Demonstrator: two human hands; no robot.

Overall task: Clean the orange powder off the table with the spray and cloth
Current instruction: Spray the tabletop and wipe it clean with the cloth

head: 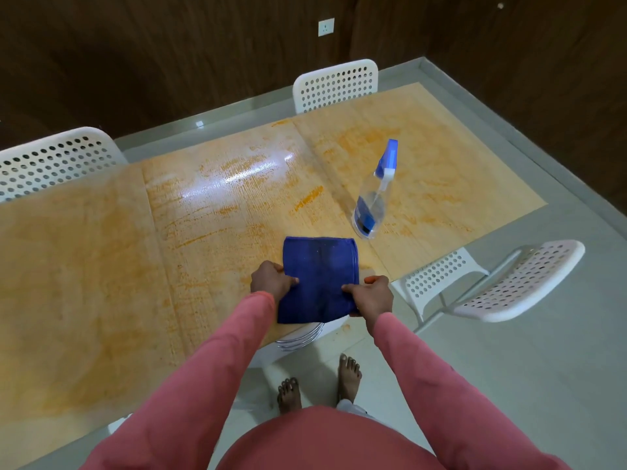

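Orange powder (307,198) lies in streaks over most of the table (84,266). In the head view, the left hand (271,281) and the right hand (371,293) each pinch a side of the folded blue cloth (319,279) at the near edge. The spray bottle (373,198) stands just beyond; a wide wipe may knock it over, and a dry cloth may only smear.

Dark wood-panel wall (169,45); grey floor (543,368); white perforated chairs (336,84); wall socket (326,27)
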